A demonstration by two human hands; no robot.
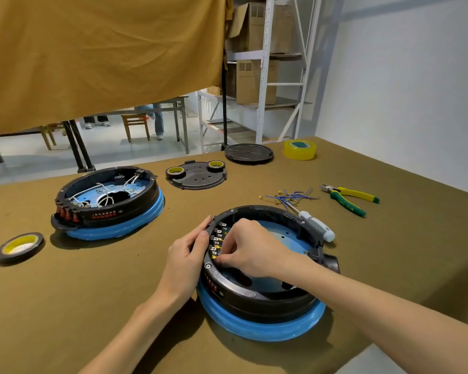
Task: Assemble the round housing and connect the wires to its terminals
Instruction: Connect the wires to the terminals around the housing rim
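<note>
olive counter (92, 292) | we brace round housing (262, 290) rim, left hand (185, 259) fingers flat | right hand (247, 248) fingers pinched at terminals (217, 240), loose wires (289, 197) beyond, right-side reach

My left hand (188, 253) blocks the near housing (262, 292) on its left wall; my right hand (247, 251) and forearm fill its left inside and cross its near-right rim. Far-right inside is open. Screwdriver (315, 224) lies against its far-right rim, loose wires (289, 197) and pliers (349, 197) just beyond, so that approach is cluttered. Second housing (106, 203) stands well apart at left; bare bench (92, 292) between them gives a wide lane. Tape roll (19, 245) sits near the left edge. Cover plate (196, 175) and disc (249, 153) occupy the far side.
</note>
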